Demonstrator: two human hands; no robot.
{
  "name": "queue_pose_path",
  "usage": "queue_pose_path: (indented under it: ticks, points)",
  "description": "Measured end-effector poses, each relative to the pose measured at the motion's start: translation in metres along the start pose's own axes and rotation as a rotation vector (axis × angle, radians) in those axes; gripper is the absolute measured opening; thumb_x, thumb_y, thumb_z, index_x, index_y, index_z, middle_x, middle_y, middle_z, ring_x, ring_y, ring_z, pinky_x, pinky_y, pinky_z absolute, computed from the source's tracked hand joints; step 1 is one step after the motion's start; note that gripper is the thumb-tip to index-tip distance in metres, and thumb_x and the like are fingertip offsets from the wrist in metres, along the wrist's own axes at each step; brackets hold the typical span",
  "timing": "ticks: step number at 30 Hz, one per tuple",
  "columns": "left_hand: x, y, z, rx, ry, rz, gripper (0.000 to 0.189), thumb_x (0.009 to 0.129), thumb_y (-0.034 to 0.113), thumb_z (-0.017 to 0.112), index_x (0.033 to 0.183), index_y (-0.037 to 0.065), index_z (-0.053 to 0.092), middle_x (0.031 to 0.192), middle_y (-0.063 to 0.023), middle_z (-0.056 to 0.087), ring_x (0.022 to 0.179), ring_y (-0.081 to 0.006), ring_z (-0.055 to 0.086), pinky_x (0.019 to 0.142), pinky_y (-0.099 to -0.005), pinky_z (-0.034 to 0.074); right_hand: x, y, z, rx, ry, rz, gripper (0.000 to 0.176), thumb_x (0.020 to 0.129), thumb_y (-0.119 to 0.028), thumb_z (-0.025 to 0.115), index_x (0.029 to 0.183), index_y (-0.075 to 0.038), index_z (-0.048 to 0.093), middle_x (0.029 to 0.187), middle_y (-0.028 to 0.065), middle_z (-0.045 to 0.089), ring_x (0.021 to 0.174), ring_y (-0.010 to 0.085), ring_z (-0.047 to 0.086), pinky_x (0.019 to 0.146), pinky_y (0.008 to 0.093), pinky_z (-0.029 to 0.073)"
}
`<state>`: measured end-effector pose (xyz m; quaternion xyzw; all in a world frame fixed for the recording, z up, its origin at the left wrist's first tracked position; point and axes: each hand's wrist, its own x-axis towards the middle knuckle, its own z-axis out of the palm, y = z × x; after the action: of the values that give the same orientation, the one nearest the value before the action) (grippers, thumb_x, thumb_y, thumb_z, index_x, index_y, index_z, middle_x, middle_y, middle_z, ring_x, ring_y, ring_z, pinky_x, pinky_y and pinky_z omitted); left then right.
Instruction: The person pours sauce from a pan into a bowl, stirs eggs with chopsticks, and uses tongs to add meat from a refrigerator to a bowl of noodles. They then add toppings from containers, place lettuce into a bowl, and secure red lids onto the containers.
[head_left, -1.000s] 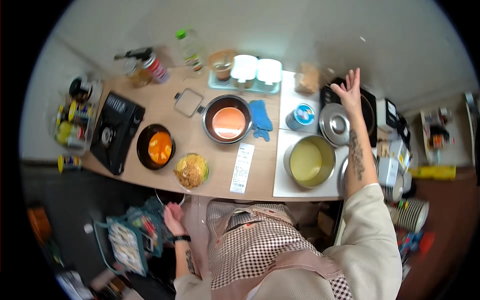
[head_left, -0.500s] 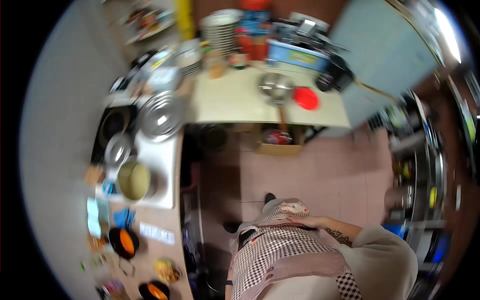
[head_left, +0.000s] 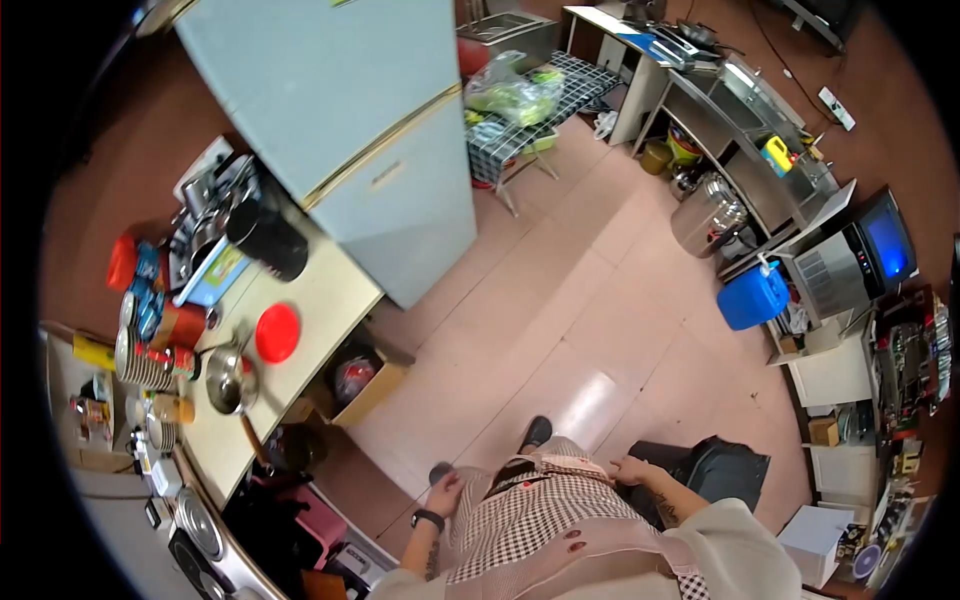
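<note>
Checked apron (head_left: 545, 510) lies under both hands; the right hand (head_left: 632, 470) rests flat on its edge, fingers spread and holding nothing; the left hand (head_left: 445, 492), a dark wristband (head_left: 430, 519) behind it, sits loosely curled against the other side, and I cannot tell whether it pinches the cloth; a second ago the right hand was raised over a lid at the stove and the left was low beside a bag, so both have come off the cookware; between the hands, further out, a dark shoe (head_left: 536, 432) stands on the tiled floor; beyond the left hand a counter (head_left: 330, 290) carries a red lid (head_left: 277, 333) and a steel pan (head_left: 228, 380); past that stands a pale fridge (head_left: 340, 130)
</note>
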<state>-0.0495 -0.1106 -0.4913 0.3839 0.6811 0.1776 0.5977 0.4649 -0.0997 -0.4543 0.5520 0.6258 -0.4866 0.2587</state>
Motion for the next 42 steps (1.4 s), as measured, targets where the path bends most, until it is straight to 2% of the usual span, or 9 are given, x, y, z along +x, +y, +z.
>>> queue_pose_path:
  ticks: [2, 5, 15, 21, 28, 32, 35, 40, 42]
  points:
    - [0.023, 0.110, 0.015, 0.026, -0.031, 0.068, 0.055, 0.092, 0.038, 0.067, 0.130, -0.001, 0.058, 0.113, -0.0169, 0.070, 0.105, -0.0240, 0.066, 0.093, -0.0337, 0.051, 0.013, 0.030, -0.045, 0.024, 0.049, 0.085, 0.067, 0.091, -0.051, 0.060, 0.142, -0.009, 0.051, 0.135, 0.0211, 0.058, 0.126, 0.0339, 0.055, 0.108, 0.0411, 0.042]
    - [0.093, 0.172, 0.035, 0.042, -0.063, 0.127, 0.052, 0.093, 0.035, 0.068, 0.129, -0.001, 0.059, 0.113, -0.0169, 0.070, 0.104, -0.0243, 0.067, 0.093, -0.0334, 0.051, 0.034, 0.032, -0.153, 0.426, 0.257, 0.020, 0.060, 0.090, -0.044, 0.060, 0.137, -0.007, 0.055, 0.129, 0.0212, 0.062, 0.117, 0.0354, 0.061, 0.100, 0.0420, 0.048]
    - [0.360, 0.451, 0.089, 0.035, -0.116, 0.197, 0.039, 0.094, 0.029, 0.067, 0.120, 0.001, 0.066, 0.109, -0.0155, 0.071, 0.100, -0.0207, 0.067, 0.089, -0.0335, 0.053, 0.135, 0.043, -0.504, 0.427, 0.440, -0.059, 0.054, 0.090, -0.037, 0.063, 0.134, -0.007, 0.058, 0.116, 0.0187, 0.069, 0.106, 0.0317, 0.067, 0.094, 0.0390, 0.052]
    - [0.514, 0.753, 0.120, 0.059, -0.118, 0.492, 0.038, 0.094, 0.030, 0.067, 0.115, -0.001, 0.066, 0.102, -0.0142, 0.072, 0.092, -0.0205, 0.068, 0.083, -0.0324, 0.054, 0.172, 0.100, -0.740, 0.385, 0.516, -0.029, 0.052, 0.088, -0.034, 0.067, 0.132, -0.006, 0.059, 0.111, 0.0188, 0.070, 0.098, 0.0311, 0.069, 0.088, 0.0384, 0.054]
    - [0.699, 1.001, 0.140, 0.067, 0.174, 0.638, 0.040, 0.090, 0.028, 0.068, 0.119, 0.001, 0.064, 0.101, -0.0160, 0.071, 0.090, -0.0237, 0.069, 0.082, -0.0338, 0.054, 0.248, 0.114, -1.050, 0.336, 0.762, -0.224, 0.036, 0.090, -0.025, 0.066, 0.118, -0.002, 0.066, 0.091, 0.0149, 0.072, 0.084, 0.0256, 0.070, 0.078, 0.0357, 0.055]
    - [0.841, 1.053, 0.150, 0.169, 0.376, 0.497, 0.047, 0.088, 0.029, 0.067, 0.125, 0.000, 0.060, 0.112, -0.0195, 0.068, 0.089, -0.0315, 0.068, 0.086, -0.0411, 0.053, 0.333, 0.065, -1.254, 0.360, 0.840, -0.519, 0.024, 0.090, -0.019, 0.066, 0.105, -0.001, 0.070, 0.078, 0.0112, 0.070, 0.070, 0.0168, 0.066, 0.068, 0.0307, 0.052]
    - [0.916, 1.066, 0.158, 0.206, 0.446, 0.281, 0.055, 0.087, 0.028, 0.066, 0.131, -0.003, 0.053, 0.123, -0.0269, 0.062, 0.114, -0.0401, 0.060, 0.098, -0.0458, 0.048, 0.355, -0.025, -1.390, 0.231, 0.852, -0.758, 0.020, 0.090, -0.016, 0.067, 0.104, -0.001, 0.069, 0.078, 0.0134, 0.070, 0.067, 0.0181, 0.067, 0.064, 0.0308, 0.051]
    - [0.949, 1.074, 0.178, 0.169, 0.350, -0.025, 0.047, 0.090, 0.023, 0.064, 0.126, -0.006, 0.055, 0.115, -0.0303, 0.064, 0.109, -0.0435, 0.061, 0.094, -0.0473, 0.051, 0.396, -0.167, -1.529, -0.055, 0.739, -1.059, 0.031, 0.088, -0.016, 0.065, 0.117, -0.003, 0.062, 0.087, 0.0131, 0.067, 0.076, 0.0231, 0.064, 0.073, 0.0343, 0.053]
    - [0.952, 1.075, 0.188, 0.206, 0.384, -0.074, 0.041, 0.092, 0.021, 0.062, 0.122, -0.006, 0.058, 0.108, -0.0274, 0.067, 0.103, -0.0421, 0.064, 0.090, -0.0482, 0.053, 0.424, -0.215, -1.557, -0.230, 0.852, -1.142, 0.030, 0.089, -0.016, 0.062, 0.116, -0.003, 0.062, 0.091, 0.0152, 0.068, 0.083, 0.0306, 0.067, 0.076, 0.0395, 0.053]
